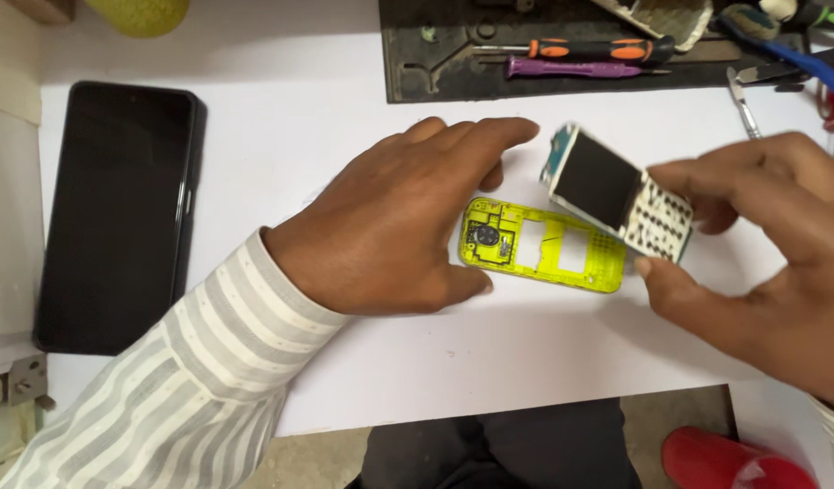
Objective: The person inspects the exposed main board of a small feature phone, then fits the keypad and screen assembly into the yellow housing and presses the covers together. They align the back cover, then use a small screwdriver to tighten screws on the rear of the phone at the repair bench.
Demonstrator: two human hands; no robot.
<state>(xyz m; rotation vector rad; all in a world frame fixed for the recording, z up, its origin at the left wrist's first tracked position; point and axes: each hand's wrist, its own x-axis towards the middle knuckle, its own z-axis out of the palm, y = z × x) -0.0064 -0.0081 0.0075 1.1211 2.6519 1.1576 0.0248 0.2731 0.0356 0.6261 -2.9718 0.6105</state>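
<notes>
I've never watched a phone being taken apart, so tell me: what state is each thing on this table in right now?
Yellow phone frame: lying flat on the white table, insides exposed, openings empty.
Circuit board with screen: out of the frame, held tilted above it, screen dark.
Right hand: pinching the board's keypad end.
Left hand: resting at the frame's left end.
Black smartphone: flat, screen dark.
Screwdrivers: lying unused on the dark mat.

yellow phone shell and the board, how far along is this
Done: the circuit board with screen and keypad contacts is out of the yellow phone frame, which lies bare on the white table. In hand: the right hand holds the board tilted above the frame; the left hand steadies the frame's end. Left: the two parts are apart; screwdrivers lie unused on the mat.
</notes>
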